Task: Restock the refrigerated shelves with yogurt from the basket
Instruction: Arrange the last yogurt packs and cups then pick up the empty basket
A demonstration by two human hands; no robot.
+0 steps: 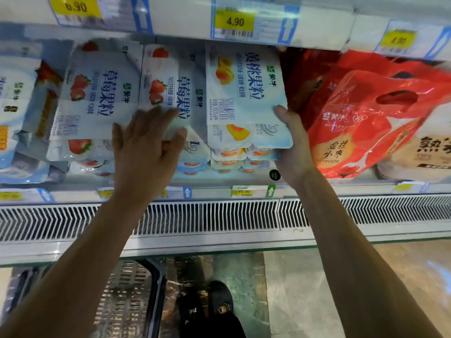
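**Bare forearms, black shoes**

The left hand (146, 147) and the right hand (292, 147) were seen ungloved, and both forearms were left uncovered down to the lower edge. Far below the hands, between the two forearms, black shoes (220, 300) were seen, each marked on top with a small pale patch. Dark trouser fabric (219, 330) was seen just behind them.

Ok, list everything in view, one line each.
strawberry yogurt packs: two on top, more beneath, white-blue, shelf left
peach yogurt pack: one atop a stack, white-blue, shelf middle
red bags: at least two, red, shelf right
price tags: several, yellow, shelf edges
vent grille: one, silver, below shelf
basket: one, grey, floor left
shoes: two, black, floor
left hand: one, on a strawberry pack
right hand: one, holds the peach pack's right edge
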